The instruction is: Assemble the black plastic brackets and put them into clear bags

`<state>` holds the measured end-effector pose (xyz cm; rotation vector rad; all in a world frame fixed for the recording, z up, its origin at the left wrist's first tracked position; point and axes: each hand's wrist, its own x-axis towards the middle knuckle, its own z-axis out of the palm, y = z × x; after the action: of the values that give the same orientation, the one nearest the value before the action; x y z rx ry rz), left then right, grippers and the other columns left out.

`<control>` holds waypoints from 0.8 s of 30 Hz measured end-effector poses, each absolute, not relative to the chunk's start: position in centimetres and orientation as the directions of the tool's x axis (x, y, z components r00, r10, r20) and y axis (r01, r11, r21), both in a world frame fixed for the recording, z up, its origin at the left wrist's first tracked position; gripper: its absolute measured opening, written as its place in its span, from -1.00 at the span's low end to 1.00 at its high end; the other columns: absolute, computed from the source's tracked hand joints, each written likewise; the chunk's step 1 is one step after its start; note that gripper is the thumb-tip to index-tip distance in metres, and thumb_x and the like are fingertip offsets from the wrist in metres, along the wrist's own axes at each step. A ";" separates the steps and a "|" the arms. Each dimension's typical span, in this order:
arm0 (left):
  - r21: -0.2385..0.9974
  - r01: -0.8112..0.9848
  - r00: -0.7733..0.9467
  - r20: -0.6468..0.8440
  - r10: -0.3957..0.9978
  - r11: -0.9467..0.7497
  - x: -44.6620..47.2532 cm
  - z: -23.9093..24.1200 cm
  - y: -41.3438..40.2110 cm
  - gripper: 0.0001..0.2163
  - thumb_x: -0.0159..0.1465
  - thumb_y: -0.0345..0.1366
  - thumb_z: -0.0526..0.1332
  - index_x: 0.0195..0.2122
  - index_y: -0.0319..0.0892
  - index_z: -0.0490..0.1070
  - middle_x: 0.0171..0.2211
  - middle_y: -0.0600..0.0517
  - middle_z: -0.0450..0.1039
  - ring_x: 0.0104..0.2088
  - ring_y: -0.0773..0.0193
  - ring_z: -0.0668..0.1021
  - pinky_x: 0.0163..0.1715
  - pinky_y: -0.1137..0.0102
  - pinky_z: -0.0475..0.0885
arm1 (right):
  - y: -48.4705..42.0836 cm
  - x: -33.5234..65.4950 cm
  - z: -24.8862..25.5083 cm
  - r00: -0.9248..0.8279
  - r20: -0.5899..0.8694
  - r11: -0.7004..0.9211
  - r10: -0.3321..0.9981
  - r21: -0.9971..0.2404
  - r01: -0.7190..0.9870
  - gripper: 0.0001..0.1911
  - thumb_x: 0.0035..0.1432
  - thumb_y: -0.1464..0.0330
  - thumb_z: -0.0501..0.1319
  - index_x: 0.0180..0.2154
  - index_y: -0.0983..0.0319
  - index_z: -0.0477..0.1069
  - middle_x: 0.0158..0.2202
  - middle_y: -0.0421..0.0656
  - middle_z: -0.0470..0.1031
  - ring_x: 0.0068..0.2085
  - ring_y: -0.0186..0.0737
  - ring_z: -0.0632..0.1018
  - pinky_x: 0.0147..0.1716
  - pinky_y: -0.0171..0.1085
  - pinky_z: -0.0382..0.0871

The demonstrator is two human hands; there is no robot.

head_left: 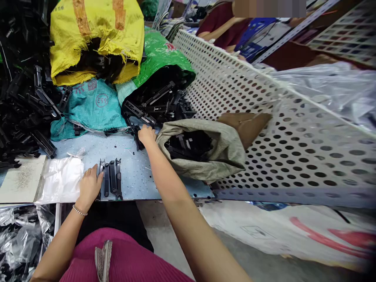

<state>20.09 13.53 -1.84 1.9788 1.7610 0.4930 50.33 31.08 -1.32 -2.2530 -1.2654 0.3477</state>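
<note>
strips (111, 178), hard blk plastic, touch l hand (89, 186).

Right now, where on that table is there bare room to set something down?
Bare table lies between the teal sack, the row of black parts and the right hand. A narrower strip runs between that row and the forearm. Sacks crowd the back; the left hand and white bag fill the left.

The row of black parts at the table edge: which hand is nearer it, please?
Left. Left hand touches the row of parts; right hand is beyond it, by the green sack.
</note>
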 end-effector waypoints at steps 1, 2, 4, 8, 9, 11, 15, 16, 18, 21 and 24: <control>0.570 0.812 0.139 0.021 0.990 -0.126 20.0 -1.8 13.8 -0.55 0.41 -0.10 0.07 0.25 -0.20 0.32 -0.07 -0.25 0.53 -0.01 -0.10 0.55 -0.03 0.12 0.43 | 30.7 50.3 -1.5 0.523 0.016 -0.426 0.852 -0.559 0.711 -0.61 0.35 0.22 0.23 0.13 0.23 0.37 0.11 -0.05 0.44 0.00 -0.12 0.55 -0.03 -0.02 0.51; 0.599 0.786 0.149 0.061 0.987 -0.155 19.9 -1.7 14.0 -0.56 0.40 -0.13 0.09 0.24 -0.19 0.33 -0.08 -0.23 0.52 0.01 -0.09 0.53 0.00 0.11 0.42 | 30.2 50.1 -1.7 0.515 0.002 -0.426 0.857 -0.559 0.711 -0.60 0.34 0.21 0.24 0.13 0.23 0.37 0.11 -0.05 0.44 0.01 -0.11 0.55 -0.03 -0.02 0.52; 0.662 0.725 0.152 0.112 0.982 -0.188 19.7 -1.7 14.2 -0.59 0.37 -0.17 0.12 0.21 -0.16 0.36 -0.12 -0.19 0.51 -0.02 -0.07 0.53 0.02 0.09 0.42 | 29.0 49.7 -2.0 0.501 -0.007 -0.415 0.866 -0.568 0.711 -0.62 0.33 0.26 0.24 0.10 0.31 0.39 0.10 0.04 0.45 0.03 -0.05 0.53 0.01 0.01 0.48; 0.788 0.579 0.141 0.156 0.978 -0.209 19.4 -1.3 13.6 -0.65 0.34 -0.24 0.16 0.14 -0.12 0.42 -0.14 -0.14 0.50 -0.07 0.01 0.53 0.04 0.09 0.42 | 24.9 48.3 -2.5 0.479 0.016 -0.367 0.878 -0.618 0.695 -0.72 0.35 0.36 0.16 -0.05 0.46 0.45 -0.03 0.28 0.51 0.02 0.10 0.52 0.02 0.06 0.37; 0.820 0.534 0.144 0.150 0.978 -0.205 19.5 -1.0 13.4 -0.66 0.35 -0.24 0.15 0.13 -0.12 0.43 -0.13 -0.13 0.50 -0.07 0.04 0.53 0.05 0.10 0.42 | 23.3 47.6 -2.6 0.466 0.021 -0.345 0.884 -0.645 0.682 -0.70 0.36 0.33 0.12 -0.05 0.43 0.45 -0.05 0.24 0.53 0.00 0.09 0.53 0.00 0.03 0.38; 0.899 0.407 0.155 0.104 0.982 -0.160 20.2 -0.3 13.1 -0.66 0.37 -0.20 0.14 0.14 -0.11 0.42 -0.08 -0.13 0.49 -0.05 0.08 0.54 0.07 0.12 0.42 | 19.7 45.7 -2.9 0.418 0.025 -0.257 0.908 -0.755 0.603 -0.65 0.38 0.25 0.04 -0.01 0.33 0.43 -0.06 0.12 0.56 -0.03 0.01 0.57 -0.05 -0.05 0.43; 1.000 0.024 0.244 -0.018 0.970 0.013 22.6 1.5 13.2 -0.37 0.36 -0.09 0.18 0.41 -0.06 0.02 0.22 -0.17 0.34 0.18 0.08 0.47 0.21 0.15 0.34 | 12.7 40.1 -2.0 0.186 0.035 -0.008 0.982 -0.974 0.225 -0.60 0.36 0.08 0.04 0.05 0.16 0.38 -0.04 -0.06 0.57 -0.09 -0.10 0.59 -0.13 -0.16 0.47; 0.999 -0.027 0.247 -0.037 0.968 0.045 23.0 2.0 13.2 -0.29 0.35 -0.07 0.19 0.45 -0.04 -0.11 0.27 -0.16 0.30 0.22 0.07 0.44 0.24 0.16 0.31 | 11.7 39.0 -1.4 0.133 0.045 0.013 0.990 -0.974 0.228 -0.63 0.36 0.07 0.05 0.01 0.14 0.39 -0.08 -0.08 0.58 -0.12 -0.11 0.59 -0.15 -0.17 0.46; 0.996 -0.040 0.227 -0.073 0.971 0.084 23.5 3.0 13.2 -0.22 0.34 -0.07 0.21 0.47 -0.02 -0.20 0.27 -0.14 0.29 0.21 0.06 0.44 0.23 0.19 0.32 | 11.1 37.7 -0.2 0.097 0.115 0.075 0.989 -0.935 0.345 -0.66 0.40 0.06 0.02 -0.10 0.13 0.40 -0.20 -0.11 0.58 -0.21 -0.13 0.58 -0.21 -0.20 0.43; 0.982 -0.051 0.261 -0.161 0.952 0.180 22.9 4.7 12.7 -0.27 0.33 -0.06 0.21 0.45 0.00 -0.10 0.10 -0.11 0.41 -0.06 0.09 0.58 -0.07 0.24 0.52 | 13.4 38.1 1.3 0.057 0.388 0.274 0.920 -0.742 0.612 -0.57 0.42 0.00 -0.07 -0.18 0.16 0.37 -0.28 -0.06 0.53 -0.26 -0.11 0.53 -0.24 -0.18 0.37; 0.952 -0.110 0.328 -0.236 0.915 0.285 22.0 5.9 12.5 -0.34 0.33 -0.05 0.16 0.40 -0.05 0.00 -0.16 -0.04 0.46 -0.38 0.21 0.58 -0.39 0.30 0.54 | 16.8 39.0 2.0 -0.171 0.569 0.500 0.804 -0.492 0.713 -0.41 0.40 -0.10 -0.20 -0.30 0.18 0.33 -0.37 -0.05 0.47 -0.32 -0.11 0.48 -0.31 -0.19 0.30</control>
<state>21.97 12.51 5.85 1.0373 0.9829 0.8582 38.97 16.84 2.03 -1.2514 -1.9227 0.1402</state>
